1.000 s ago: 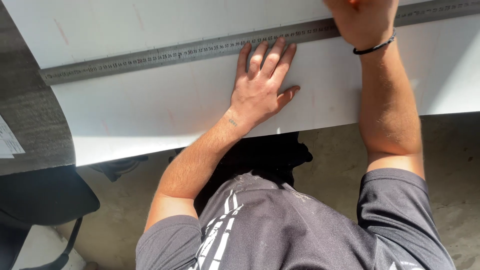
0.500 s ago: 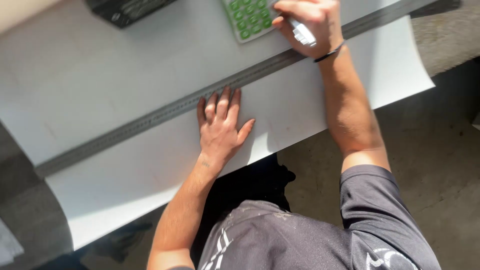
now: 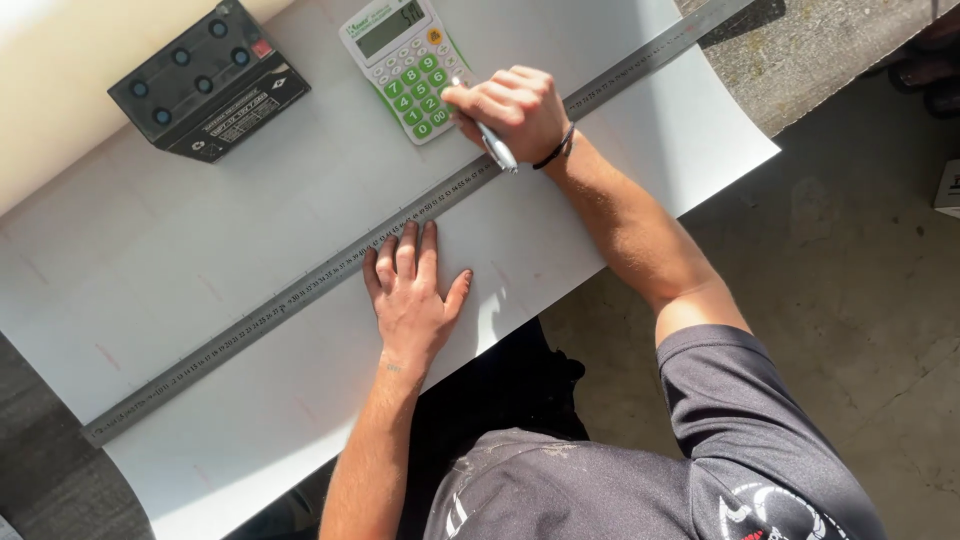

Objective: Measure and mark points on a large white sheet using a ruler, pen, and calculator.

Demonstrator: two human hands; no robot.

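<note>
My left hand lies flat, fingers spread, on a large white sheet, its fingertips against a long metal ruler that crosses the sheet diagonally. My right hand grips a silver pen and rests over the lower right corner of a white calculator with green keys, just beyond the ruler. A dark band circles the right wrist.
A black box-shaped battery with round caps sits on the sheet at the upper left. The sheet's near edge overhangs the grey table. Bare concrete floor lies to the right, with a white box at the edge.
The view has tilted up and back, bringing the calculator and battery fully into sight. My right hand has moved onto the calculator's corner. My left hand stays flat by the ruler.
</note>
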